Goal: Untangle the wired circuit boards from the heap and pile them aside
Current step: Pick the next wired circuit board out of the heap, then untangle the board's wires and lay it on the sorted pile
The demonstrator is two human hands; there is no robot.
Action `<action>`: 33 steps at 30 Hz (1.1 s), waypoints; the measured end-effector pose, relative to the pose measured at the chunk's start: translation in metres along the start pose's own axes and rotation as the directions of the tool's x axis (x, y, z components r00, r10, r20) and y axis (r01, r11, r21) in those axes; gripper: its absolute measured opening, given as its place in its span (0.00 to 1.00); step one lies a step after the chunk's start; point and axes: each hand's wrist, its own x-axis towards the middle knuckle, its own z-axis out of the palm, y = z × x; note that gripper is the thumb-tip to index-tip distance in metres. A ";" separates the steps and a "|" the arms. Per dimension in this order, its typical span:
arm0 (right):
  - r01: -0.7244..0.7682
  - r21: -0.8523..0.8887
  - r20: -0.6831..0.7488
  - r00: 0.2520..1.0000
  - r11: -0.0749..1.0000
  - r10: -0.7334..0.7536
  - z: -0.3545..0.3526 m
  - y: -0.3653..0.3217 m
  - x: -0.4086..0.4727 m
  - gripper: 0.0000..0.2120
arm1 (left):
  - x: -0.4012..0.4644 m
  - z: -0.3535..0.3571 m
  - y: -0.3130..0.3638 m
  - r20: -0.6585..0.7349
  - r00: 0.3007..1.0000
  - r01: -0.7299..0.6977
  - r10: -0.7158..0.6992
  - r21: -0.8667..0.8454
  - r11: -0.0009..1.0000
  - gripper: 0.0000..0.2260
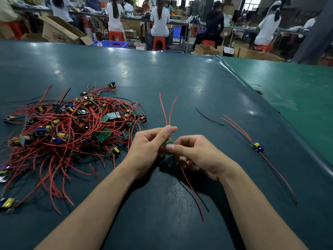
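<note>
Now: small board pinched btwn left hand, right hand.

No text can be read with certainty. The tilted cardboard box beyond the far edge of the counter bears dark print on its side, too blurred to make out. The boards in the heap show no legible markings at this size.

Left hand and right hand pinch one small green board between them; its red wires rise above the grip, the tangled heap lies left, a freed board well right
</note>
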 end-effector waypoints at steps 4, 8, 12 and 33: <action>0.092 0.196 -0.141 0.988 0.976 -0.065 0.002 -0.004 0.000 0.05 | 0.001 0.002 0.003 -0.110 0.994 -0.009 -0.005 -0.126 0.992 0.15; 0.319 0.448 -0.410 0.903 0.835 -0.125 -0.011 -0.010 0.002 0.06 | 0.001 -0.006 -0.001 -0.350 0.833 -0.310 0.428 0.345 0.886 0.08; 0.470 0.529 -0.584 0.806 0.707 -0.098 -0.014 -0.010 0.008 0.06 | 0.002 -0.013 -0.001 -0.413 0.648 -0.372 0.640 0.563 0.739 0.07; 0.427 0.648 -0.673 0.709 0.631 0.210 -0.022 0.002 0.011 0.12 | 0.005 -0.035 -0.002 -0.282 0.862 0.288 0.422 0.956 0.051 0.12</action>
